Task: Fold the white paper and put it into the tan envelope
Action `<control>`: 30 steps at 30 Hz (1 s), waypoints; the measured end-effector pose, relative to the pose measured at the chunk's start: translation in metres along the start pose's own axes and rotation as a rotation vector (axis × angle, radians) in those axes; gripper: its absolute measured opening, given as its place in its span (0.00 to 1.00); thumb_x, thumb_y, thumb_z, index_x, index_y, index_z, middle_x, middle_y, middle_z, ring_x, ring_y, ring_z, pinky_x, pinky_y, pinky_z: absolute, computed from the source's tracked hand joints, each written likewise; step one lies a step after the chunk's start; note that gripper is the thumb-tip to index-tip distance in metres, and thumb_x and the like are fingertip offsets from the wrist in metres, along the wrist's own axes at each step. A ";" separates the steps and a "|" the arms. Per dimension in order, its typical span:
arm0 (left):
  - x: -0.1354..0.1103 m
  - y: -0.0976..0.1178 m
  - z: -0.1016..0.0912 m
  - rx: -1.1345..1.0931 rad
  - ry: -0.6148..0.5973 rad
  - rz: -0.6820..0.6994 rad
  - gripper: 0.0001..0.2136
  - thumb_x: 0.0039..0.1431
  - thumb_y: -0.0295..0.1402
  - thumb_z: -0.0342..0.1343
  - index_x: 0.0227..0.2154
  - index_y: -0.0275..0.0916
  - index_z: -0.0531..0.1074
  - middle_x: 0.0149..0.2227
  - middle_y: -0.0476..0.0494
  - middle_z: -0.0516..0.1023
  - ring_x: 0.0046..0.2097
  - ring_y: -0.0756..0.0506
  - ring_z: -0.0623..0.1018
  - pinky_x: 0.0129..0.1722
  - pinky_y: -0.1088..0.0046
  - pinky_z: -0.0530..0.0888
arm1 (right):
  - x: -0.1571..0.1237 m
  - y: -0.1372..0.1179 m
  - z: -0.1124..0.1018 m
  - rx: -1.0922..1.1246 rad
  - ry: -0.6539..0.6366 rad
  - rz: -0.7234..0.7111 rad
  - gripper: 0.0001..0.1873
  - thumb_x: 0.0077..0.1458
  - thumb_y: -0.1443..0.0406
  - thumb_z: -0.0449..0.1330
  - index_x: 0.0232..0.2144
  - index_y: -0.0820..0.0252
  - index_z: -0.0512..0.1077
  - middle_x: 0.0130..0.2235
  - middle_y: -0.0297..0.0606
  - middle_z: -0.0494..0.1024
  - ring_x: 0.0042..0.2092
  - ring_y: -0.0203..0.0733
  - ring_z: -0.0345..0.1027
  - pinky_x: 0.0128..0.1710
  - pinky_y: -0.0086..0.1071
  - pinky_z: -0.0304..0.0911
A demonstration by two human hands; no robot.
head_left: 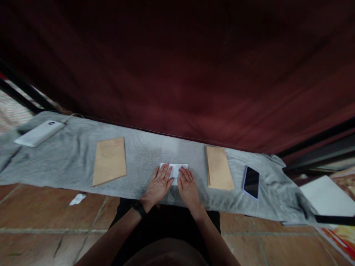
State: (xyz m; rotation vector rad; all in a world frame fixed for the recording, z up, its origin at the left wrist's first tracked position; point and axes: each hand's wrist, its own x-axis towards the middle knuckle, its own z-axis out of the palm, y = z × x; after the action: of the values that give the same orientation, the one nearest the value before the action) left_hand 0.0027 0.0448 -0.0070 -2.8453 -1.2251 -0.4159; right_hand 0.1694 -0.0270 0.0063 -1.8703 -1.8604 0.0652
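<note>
White paper (175, 170) lay on the grey cloth (142, 147), its long axis running left to right; left hand (158, 184) and right hand (189, 187), equally near, rested flat over opposite ends, fingers extended, gripping nothing.

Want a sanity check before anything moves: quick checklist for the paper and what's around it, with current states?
1. Left hand and right hand both on the white paper: ok, palms down.
2. Brown envelopes apart from the paper: ok, some to each side.
3. Phone out from under the hands: ok, far right.
4. Grey cloth smooth throughout: not ok, creased around the phone.
5. Paper's side edges straight: cannot tell, hands cover parts.
6. Floor free of scraps: not ok, white scrap at left.
</note>
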 end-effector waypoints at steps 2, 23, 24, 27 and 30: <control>0.001 0.000 -0.001 0.004 -0.007 -0.001 0.25 0.72 0.36 0.40 0.66 0.31 0.62 0.70 0.33 0.58 0.71 0.37 0.58 0.69 0.50 0.56 | 0.011 -0.009 0.007 0.033 -0.036 -0.028 0.24 0.70 0.65 0.46 0.64 0.65 0.66 0.66 0.45 0.67 0.68 0.46 0.57 0.69 0.45 0.52; -0.029 -0.038 -0.022 0.115 0.044 -0.169 0.25 0.72 0.39 0.41 0.65 0.33 0.63 0.68 0.38 0.63 0.70 0.37 0.60 0.69 0.51 0.56 | 0.006 0.008 0.024 -0.189 0.021 -0.002 0.26 0.71 0.62 0.47 0.67 0.64 0.62 0.69 0.51 0.60 0.70 0.55 0.52 0.67 0.54 0.49; -0.035 -0.045 -0.026 0.129 0.068 -0.199 0.25 0.72 0.40 0.41 0.66 0.34 0.62 0.68 0.38 0.64 0.70 0.37 0.60 0.69 0.51 0.56 | 0.005 0.009 0.026 -0.188 0.025 -0.008 0.26 0.71 0.62 0.47 0.67 0.64 0.63 0.69 0.52 0.61 0.70 0.56 0.52 0.67 0.54 0.49; -0.060 -0.077 -0.042 0.177 0.179 -0.343 0.25 0.72 0.40 0.41 0.66 0.35 0.60 0.66 0.34 0.66 0.70 0.36 0.59 0.68 0.48 0.57 | 0.004 0.012 0.029 -0.165 0.042 -0.017 0.26 0.70 0.61 0.48 0.66 0.64 0.63 0.68 0.52 0.62 0.69 0.57 0.54 0.66 0.56 0.50; -0.093 -0.113 -0.060 0.193 0.237 -0.437 0.22 0.71 0.36 0.41 0.62 0.30 0.63 0.62 0.27 0.70 0.67 0.33 0.64 0.63 0.47 0.64 | 0.003 0.012 0.031 -0.138 0.069 -0.012 0.26 0.70 0.62 0.49 0.66 0.63 0.64 0.68 0.51 0.62 0.69 0.58 0.55 0.66 0.57 0.50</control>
State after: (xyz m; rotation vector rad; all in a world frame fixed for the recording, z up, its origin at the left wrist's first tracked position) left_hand -0.1537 0.0499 0.0180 -2.2825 -1.7217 -0.5850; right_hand 0.1688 -0.0138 -0.0247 -1.9267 -1.8710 -0.1339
